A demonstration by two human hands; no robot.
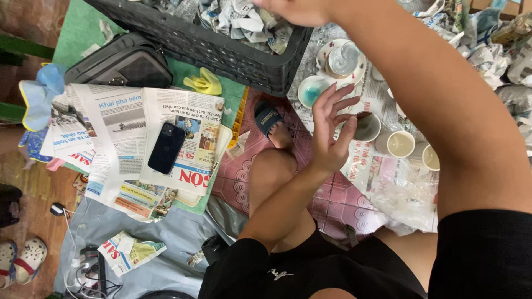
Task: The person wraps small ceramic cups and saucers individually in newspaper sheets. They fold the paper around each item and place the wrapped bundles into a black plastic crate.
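Note:
My left hand (328,132) hovers with fingers spread and holds nothing, its thumb right beside a brown-rimmed cup (368,127) that stands on newspaper. My right arm reaches across the frame to the top edge, where my right hand (299,10) is over a black plastic basket (221,52) of crumpled newspaper. Most of that hand is cut off by the frame, so its grip is hidden. A white saucer with a cup on it (341,58) and a teal-glazed bowl (310,90) lie just beyond my left hand.
Two pale cups (400,144) (431,158) stand to the right, with clear plastic wrap (399,196) below them. A dark phone (166,147) lies on spread newspapers (119,138) at left. A black bag (119,63), yellow glove (205,83) and my sandalled foot (269,118) are nearby.

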